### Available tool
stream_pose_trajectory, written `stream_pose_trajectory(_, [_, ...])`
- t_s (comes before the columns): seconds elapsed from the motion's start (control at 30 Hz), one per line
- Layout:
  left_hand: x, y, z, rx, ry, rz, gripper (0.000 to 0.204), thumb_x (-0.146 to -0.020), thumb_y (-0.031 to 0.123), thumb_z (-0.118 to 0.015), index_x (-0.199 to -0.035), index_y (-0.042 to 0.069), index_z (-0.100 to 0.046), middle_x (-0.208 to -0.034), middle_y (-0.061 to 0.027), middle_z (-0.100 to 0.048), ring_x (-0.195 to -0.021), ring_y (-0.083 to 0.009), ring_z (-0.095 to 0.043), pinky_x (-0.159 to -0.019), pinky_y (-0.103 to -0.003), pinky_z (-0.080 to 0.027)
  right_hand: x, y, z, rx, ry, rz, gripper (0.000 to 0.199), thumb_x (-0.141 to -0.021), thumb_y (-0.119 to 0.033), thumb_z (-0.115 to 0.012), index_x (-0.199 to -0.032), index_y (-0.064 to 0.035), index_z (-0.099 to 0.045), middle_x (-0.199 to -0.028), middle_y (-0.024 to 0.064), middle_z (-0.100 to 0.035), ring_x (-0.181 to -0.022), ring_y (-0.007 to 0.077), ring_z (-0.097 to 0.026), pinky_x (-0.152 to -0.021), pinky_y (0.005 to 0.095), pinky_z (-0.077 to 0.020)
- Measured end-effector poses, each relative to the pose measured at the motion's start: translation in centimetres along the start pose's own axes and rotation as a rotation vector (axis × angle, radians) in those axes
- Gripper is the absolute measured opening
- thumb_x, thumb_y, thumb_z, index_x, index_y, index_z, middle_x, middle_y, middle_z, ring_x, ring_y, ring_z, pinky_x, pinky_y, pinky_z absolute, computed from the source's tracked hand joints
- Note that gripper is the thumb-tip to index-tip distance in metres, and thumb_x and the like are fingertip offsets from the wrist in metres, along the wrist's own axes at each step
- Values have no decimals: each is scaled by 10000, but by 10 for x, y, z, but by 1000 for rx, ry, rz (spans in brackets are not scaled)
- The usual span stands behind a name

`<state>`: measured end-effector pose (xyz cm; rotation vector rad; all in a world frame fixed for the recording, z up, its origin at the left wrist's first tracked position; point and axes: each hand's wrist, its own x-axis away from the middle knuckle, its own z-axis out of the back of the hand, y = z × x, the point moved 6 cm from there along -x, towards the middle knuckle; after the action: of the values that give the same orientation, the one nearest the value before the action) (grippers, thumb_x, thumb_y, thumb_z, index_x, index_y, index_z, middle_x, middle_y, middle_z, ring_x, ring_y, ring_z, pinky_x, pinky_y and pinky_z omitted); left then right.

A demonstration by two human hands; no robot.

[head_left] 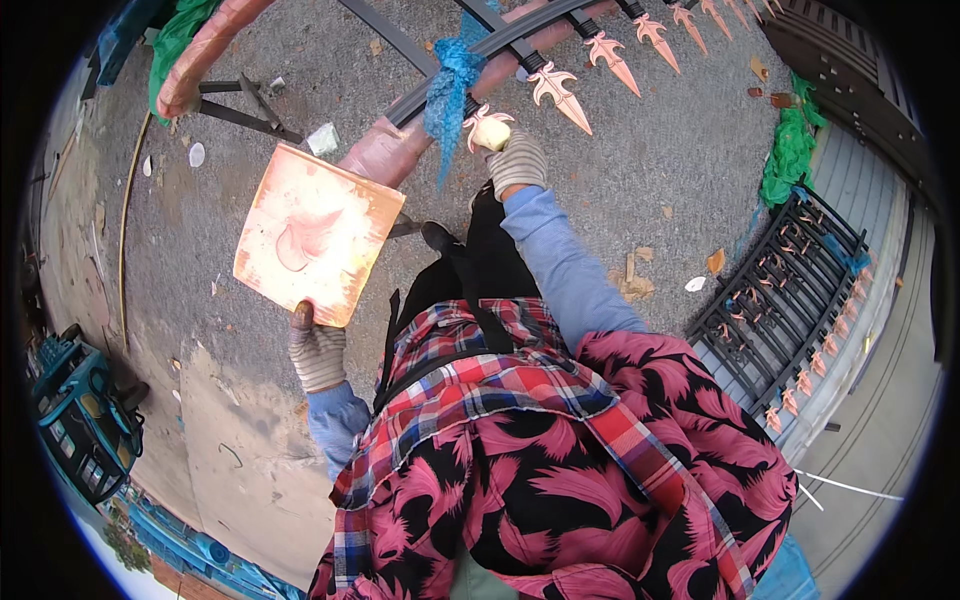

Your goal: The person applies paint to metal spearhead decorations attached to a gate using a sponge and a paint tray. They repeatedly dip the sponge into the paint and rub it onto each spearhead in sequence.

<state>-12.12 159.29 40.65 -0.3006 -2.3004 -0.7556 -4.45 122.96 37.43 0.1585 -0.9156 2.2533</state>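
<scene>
My left hand (318, 352), in a striped glove with dark, stained fingertips, grips the lower edge of a square paint board (345, 265). The board is smeared with copper-pink paint, with a darker wet patch near its middle. In my right hand (520, 162), also gloved, is a small pale sponge (491, 133). The sponge is against the leftmost copper-pink spearhead (476, 118) of a black metal fence panel (515, 35), covering part of that tip. Beside it, another spearhead (558, 97) shows its pink coat, and several more follow along the rail.
The panel rests on a pink-wrapped support (385, 152) tied with blue plastic (453, 85). At right lies another black fence panel (780, 290) with pink tips, near green netting (788, 150). A teal slatted object (88, 415) stands at left. Scraps and leaves litter the concrete ground (640, 200).
</scene>
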Motion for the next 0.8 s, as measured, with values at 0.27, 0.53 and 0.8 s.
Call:
stream_pose_trajectory(0.27, [1,-4,-8,-32,-71,16,580,-656,67,-662,-1159,-20,-385,-1145,-106,-473,-1077,-216,-439,-956,-351,-330,1,96,6,424,-22,-93,328,-616,-258,-686,-874,-71,-608,-836,156,-600,-799,304,-573,-661,366,-468])
stream_pose_trajectory(0.53, [2,-12,-15,-68,-46,40,569,-658,65,-657,-1153,-22,-390,-1136,-120,-477,-1061,-230,-456,-941,-363,-348,7,44,26,237,136,43,423,-568,-341,-712,-859,-57,-596,-865,157,-589,-826,312,-557,-688,385,-454])
stream_pose_trajectory(0.8, [6,-7,-12,-4,-63,23,548,-669,25,-632,-1156,-14,-384,-1146,-111,-471,-1051,-227,-462,-939,-365,-348,24,124,25,433,48,-128,432,-574,-346,-720,-851,-38,-599,-840,151,-602,-784,307,-574,-679,373,-459])
